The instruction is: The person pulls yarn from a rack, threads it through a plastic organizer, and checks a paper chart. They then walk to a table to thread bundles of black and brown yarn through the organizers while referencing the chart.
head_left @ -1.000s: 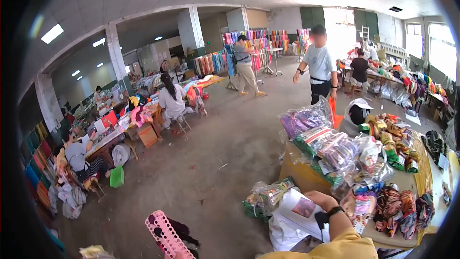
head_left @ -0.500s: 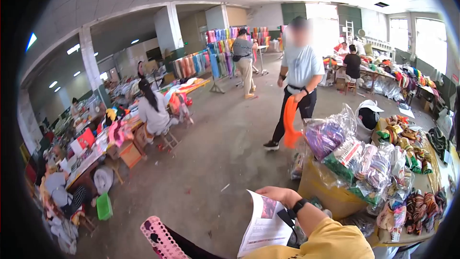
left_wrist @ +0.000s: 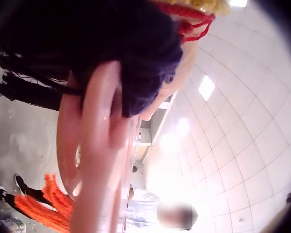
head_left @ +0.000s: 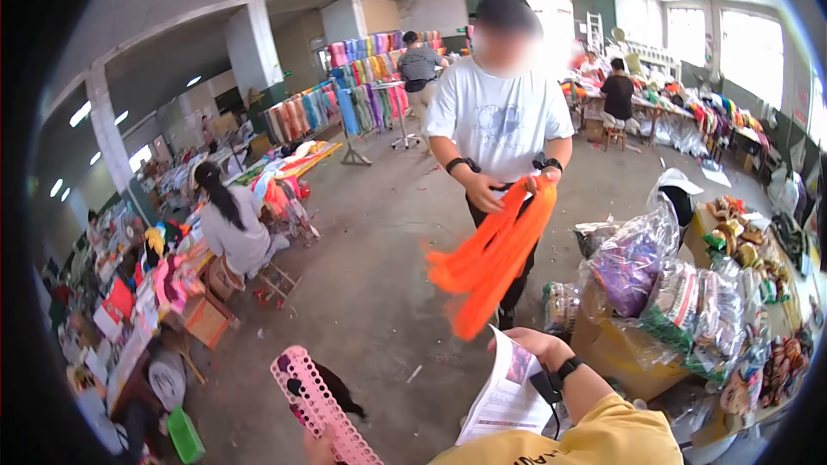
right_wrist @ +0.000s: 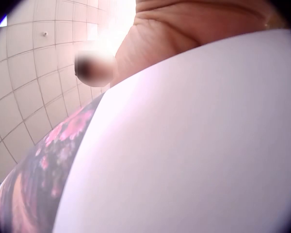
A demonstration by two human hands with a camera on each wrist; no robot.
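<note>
At the bottom of the head view, my left hand (head_left: 320,448) grips a pink plastic strip (head_left: 326,409) with rows of round holes along its edges. Dark yarn (left_wrist: 150,63) is looped through the strip and hangs beside it. My right hand (head_left: 536,343) holds printed paper sheets (head_left: 508,396) by their top edge, with a floral picture in one corner. White paper fills most of the right wrist view, the palm just above it. Facing me, a person (head_left: 504,120) holds a bright orange length of yarn or fabric (head_left: 495,258) in both hands.
To my right, bagged yarn (head_left: 633,271) is heaped on a large box (head_left: 616,353), beside a table with several yarn skeins (head_left: 780,370). Cluttered work tables and a seated person (head_left: 237,224) are on the left. Racks of coloured yarn (head_left: 370,108) stand behind.
The person with the orange material has come closer and now holds it in both hands, raised in front. My view has swung right, and the paper has lifted away from the bagged goods.
</note>
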